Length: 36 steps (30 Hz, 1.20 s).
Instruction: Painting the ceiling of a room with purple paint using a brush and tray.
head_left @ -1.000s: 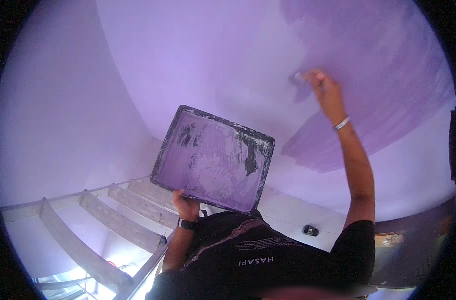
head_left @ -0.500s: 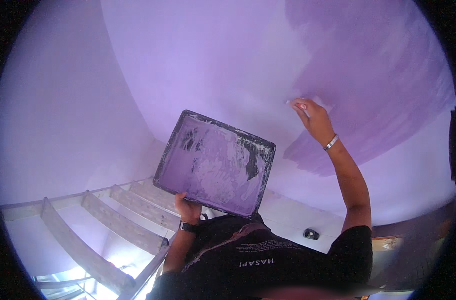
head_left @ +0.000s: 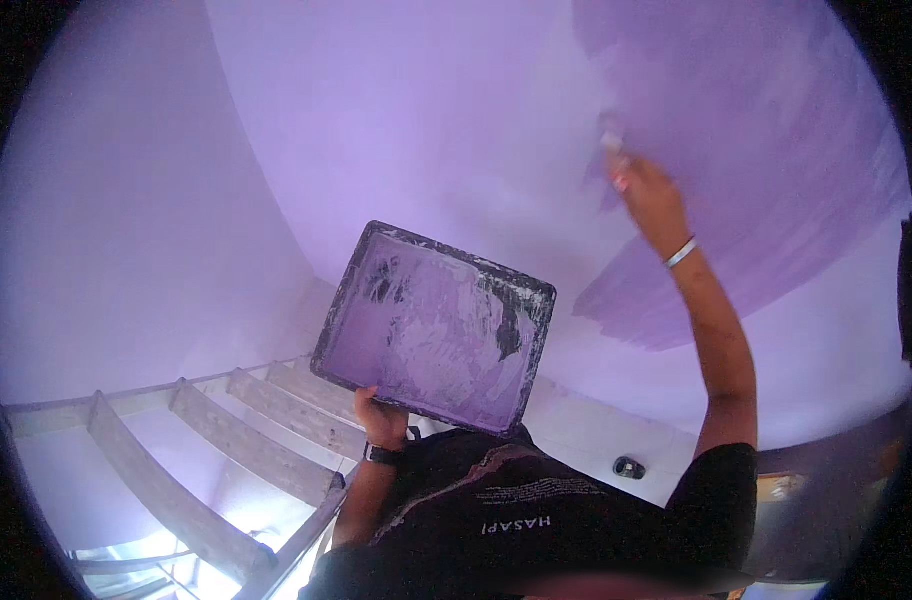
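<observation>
Black tray (head_left: 509, 330), mid-frame: left hand (head_left: 383, 421) clamps lower edge, thumb on top, other fingers hidden. Right hand (head_left: 653, 195) raised upper right, elbow bent, fingers pinching blurred brush (head_left: 611, 137).

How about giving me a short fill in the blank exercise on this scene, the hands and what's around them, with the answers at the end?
1. The edge of the paint tray is held by the person's ____ hand.
2. The blurred brush is in the person's ____ hand.
3. The person's shirt is mostly ____ in colour.
4. On the wall, the purple patch at the right is ____ than the area to its left.

Missing words: left; right; black; darker.
</observation>
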Each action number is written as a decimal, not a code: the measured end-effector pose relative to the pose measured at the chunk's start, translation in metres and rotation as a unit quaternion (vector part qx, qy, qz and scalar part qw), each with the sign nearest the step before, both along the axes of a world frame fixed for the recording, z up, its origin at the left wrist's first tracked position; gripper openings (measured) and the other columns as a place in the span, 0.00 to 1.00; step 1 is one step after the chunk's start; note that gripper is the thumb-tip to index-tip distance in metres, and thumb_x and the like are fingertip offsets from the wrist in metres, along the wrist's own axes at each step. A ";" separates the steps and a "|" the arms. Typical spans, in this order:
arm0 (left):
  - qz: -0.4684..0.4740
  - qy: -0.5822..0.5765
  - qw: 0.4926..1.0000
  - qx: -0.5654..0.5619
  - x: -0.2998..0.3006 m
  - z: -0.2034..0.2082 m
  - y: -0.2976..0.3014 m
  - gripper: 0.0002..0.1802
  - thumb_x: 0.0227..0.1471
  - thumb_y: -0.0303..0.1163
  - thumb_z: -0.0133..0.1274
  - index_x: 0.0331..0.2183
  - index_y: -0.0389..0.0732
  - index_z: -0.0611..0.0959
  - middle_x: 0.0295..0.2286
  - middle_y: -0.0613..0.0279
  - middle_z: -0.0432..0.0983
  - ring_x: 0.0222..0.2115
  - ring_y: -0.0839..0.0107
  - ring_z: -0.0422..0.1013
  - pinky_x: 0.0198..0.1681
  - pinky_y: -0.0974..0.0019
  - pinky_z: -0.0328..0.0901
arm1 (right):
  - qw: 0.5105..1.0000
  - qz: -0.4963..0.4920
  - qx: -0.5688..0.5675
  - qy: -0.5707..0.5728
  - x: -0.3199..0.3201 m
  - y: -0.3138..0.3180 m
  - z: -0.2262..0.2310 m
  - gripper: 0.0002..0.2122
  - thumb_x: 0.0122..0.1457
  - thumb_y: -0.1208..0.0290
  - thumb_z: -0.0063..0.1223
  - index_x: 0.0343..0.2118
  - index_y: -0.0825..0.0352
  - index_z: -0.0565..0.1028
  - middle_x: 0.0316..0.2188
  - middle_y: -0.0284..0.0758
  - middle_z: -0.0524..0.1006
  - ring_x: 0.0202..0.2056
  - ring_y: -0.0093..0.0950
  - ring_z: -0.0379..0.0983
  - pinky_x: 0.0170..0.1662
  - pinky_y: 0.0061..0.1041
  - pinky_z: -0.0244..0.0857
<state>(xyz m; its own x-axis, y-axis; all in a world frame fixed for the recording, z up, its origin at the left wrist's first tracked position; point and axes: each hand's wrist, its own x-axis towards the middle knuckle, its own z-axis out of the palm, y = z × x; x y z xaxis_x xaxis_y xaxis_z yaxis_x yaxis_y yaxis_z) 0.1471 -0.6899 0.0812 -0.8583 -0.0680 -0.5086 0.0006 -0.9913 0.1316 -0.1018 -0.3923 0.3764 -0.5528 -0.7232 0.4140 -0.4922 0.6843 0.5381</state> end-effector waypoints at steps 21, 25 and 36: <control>0.021 0.013 1.000 -0.004 0.000 0.007 0.005 0.28 0.36 0.35 0.48 0.44 0.41 0.69 0.42 0.63 0.68 0.43 0.62 0.63 0.47 0.59 0.57 | 0.996 -0.069 0.036 -0.043 0.004 0.023 0.004 0.11 0.56 0.67 0.45 0.41 0.62 0.70 0.39 0.38 0.72 0.37 0.32 0.72 0.38 0.31 0.68; 0.009 0.019 1.000 -0.008 0.004 0.017 0.003 0.28 0.36 0.35 0.48 0.44 0.41 0.69 0.41 0.62 0.68 0.44 0.62 0.63 0.48 0.58 0.56 | 0.944 -0.112 -0.136 -0.278 0.014 -0.002 -0.005 0.11 0.59 0.66 0.41 0.39 0.66 0.71 0.37 0.39 0.74 0.37 0.35 0.72 0.38 0.32 0.66; 0.016 0.000 1.000 0.003 -0.006 0.008 0.008 0.29 0.35 0.34 0.48 0.45 0.41 0.69 0.41 0.62 0.69 0.43 0.62 0.64 0.48 0.57 0.56 | 0.993 0.012 -0.103 0.054 -0.036 -0.015 0.096 0.15 0.61 0.61 0.36 0.41 0.62 0.72 0.40 0.38 0.73 0.39 0.34 0.71 0.41 0.29 0.66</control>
<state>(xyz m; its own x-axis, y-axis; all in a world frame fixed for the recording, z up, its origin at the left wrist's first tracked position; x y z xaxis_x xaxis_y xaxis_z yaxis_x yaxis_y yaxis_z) 0.1414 -0.6817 0.0896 -0.8558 -0.0930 -0.5089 0.0330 -0.9915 0.1257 -0.1377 -0.4073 0.4724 -0.4811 -0.6293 0.6103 -0.4559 0.7742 0.4389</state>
